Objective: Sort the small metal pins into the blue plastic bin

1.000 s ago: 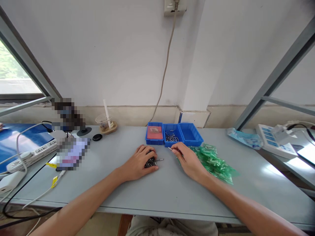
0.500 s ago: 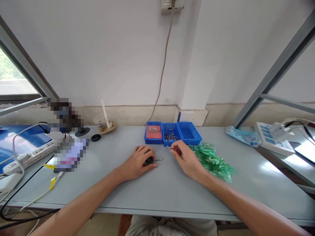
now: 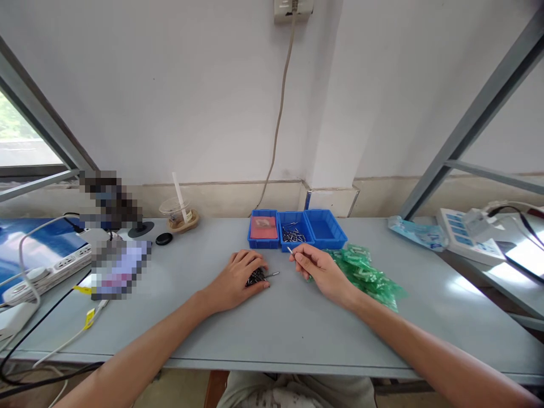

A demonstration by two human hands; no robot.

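Observation:
My left hand [image 3: 238, 281] lies cupped on the desk, its fingers curled round a pile of small dark metal rods [image 3: 255, 277]. One silver rod [image 3: 272, 275] sticks out of that pile to the right. Between thumb and fingertips my right hand [image 3: 319, 270] pinches a thin metal rod [image 3: 289, 250], whose light tip points up and left. Just beyond it stands a blue bin [image 3: 294, 217] with similar rods [image 3: 293, 233] in it. The rods are too small for me to tell their exact kind.
A left blue bin [image 3: 263, 245] holds a red packet [image 3: 263, 228]; a right blue bin [image 3: 329, 226] adjoins. Green plastic bags [image 3: 369, 277] lie beside my right forearm. A cup [image 3: 174, 208], a black disc [image 3: 164, 238] and power strips [image 3: 55, 265] stand farther out.
My right hand has turned, and the rod in its fingers now points up and left, showing more of its length. My left hand stays over the pile.

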